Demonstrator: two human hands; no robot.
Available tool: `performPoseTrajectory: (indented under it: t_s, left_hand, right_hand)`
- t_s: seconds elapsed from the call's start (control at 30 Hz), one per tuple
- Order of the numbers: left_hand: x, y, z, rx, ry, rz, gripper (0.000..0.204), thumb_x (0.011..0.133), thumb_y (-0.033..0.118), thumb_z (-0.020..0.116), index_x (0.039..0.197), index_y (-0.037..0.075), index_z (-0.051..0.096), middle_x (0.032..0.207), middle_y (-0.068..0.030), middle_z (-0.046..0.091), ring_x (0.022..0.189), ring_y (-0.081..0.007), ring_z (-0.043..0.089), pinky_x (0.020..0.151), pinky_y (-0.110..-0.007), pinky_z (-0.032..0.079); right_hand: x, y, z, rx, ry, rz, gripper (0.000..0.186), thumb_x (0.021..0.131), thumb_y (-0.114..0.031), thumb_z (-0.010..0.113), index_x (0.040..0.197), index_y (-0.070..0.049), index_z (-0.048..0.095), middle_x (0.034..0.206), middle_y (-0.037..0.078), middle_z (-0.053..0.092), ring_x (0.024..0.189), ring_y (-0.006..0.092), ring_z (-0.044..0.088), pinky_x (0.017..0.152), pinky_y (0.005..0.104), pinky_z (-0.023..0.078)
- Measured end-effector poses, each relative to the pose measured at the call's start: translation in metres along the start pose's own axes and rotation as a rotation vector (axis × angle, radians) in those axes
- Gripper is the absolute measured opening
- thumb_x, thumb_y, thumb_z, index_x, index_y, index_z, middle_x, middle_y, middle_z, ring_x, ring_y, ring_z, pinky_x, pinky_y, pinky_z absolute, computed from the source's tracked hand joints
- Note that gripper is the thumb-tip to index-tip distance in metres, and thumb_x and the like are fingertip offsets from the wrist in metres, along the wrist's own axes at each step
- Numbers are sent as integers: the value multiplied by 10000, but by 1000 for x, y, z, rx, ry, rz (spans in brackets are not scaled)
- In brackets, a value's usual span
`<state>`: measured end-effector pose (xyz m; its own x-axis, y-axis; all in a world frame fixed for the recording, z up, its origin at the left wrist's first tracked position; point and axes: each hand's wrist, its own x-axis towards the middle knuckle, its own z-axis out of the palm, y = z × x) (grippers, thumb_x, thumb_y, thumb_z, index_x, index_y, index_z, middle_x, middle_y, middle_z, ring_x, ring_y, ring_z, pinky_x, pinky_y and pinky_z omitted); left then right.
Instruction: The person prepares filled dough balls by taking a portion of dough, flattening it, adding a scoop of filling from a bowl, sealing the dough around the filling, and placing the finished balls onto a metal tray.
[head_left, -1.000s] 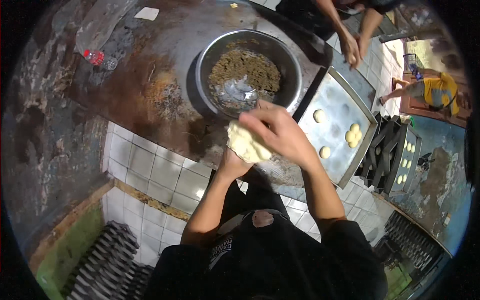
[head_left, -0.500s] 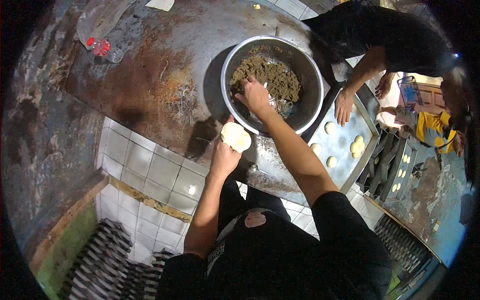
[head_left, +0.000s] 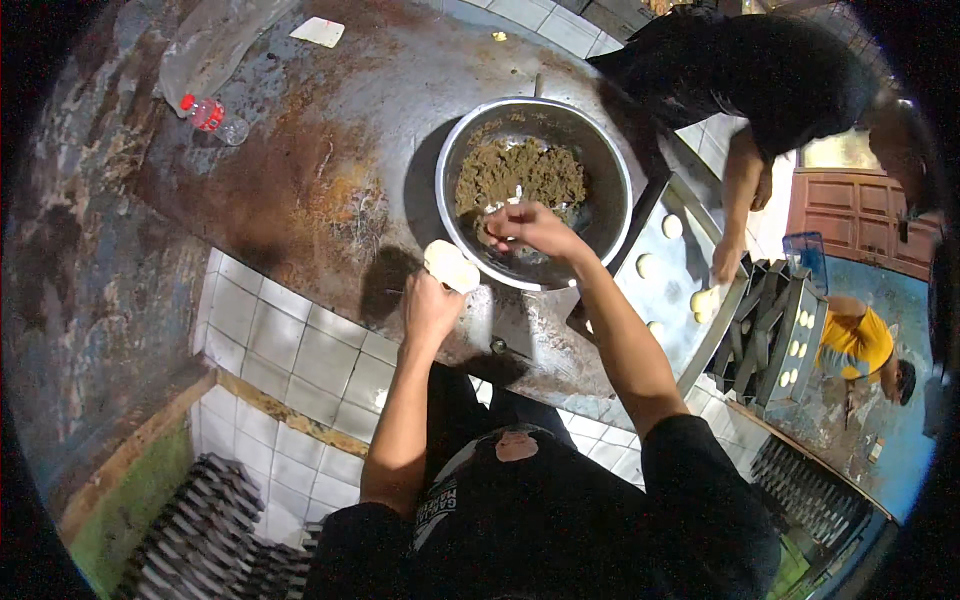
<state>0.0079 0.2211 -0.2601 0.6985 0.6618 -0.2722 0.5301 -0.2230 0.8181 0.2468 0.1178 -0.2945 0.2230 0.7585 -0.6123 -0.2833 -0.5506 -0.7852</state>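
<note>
A flattened round of pale dough (head_left: 452,268) rests in my left hand (head_left: 430,308), whose fingers curl under it beside the bowl's near left rim. My right hand (head_left: 540,232) hangs over the near part of the large steel bowl (head_left: 621,205). Its fingers are drawn together, and what they hold, if anything, is hard to make out against the filling. Crumbly brown filling (head_left: 535,172) lies heaped toward the bowl's far side. A white utensil (head_left: 517,196), partly covered, pokes out of the filling near my fingertips.
Right of the bowl, a metal tray (head_left: 640,310) carries several dough balls (head_left: 672,226). A co-worker's hand (head_left: 728,258) reaches over its far edge. Stacked trays (head_left: 790,350) stand beyond. A plastic bottle (head_left: 207,114) lies at the table's far left. Another person in yellow (head_left: 860,340) is farther right.
My right hand has come back from the filling toward the bowl's near side. My left hand, with the dough, has shifted slightly left. The co-worker's hand has moved to the tray's far edge.
</note>
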Motion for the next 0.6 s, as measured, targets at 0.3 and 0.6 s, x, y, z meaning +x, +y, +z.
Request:
performPoseTrajectory:
  t_s: [0.3,0.6]
  left_hand:
    - [-13,92,14,-117,-109,342,329,806,173,862,1073,5,767,965,-186,794,892,-339,779,798,-426,594]
    - [-75,183,63,-187,-729,238,562,825,161,906,1288,-3,633,1205,-106,731,1081,-201,697,924,-367,562]
  right_hand:
    - [-168,-75,43,-435,373,-514,270,818,-196,905,905,-10,731,778,75,656,753,214,636,720,376,522]
    - [-332,-73,-12,-895,209,-724,966,676,-395,955,1499,-115,534,1370,203,526,1307,436,532,1080,505,489]
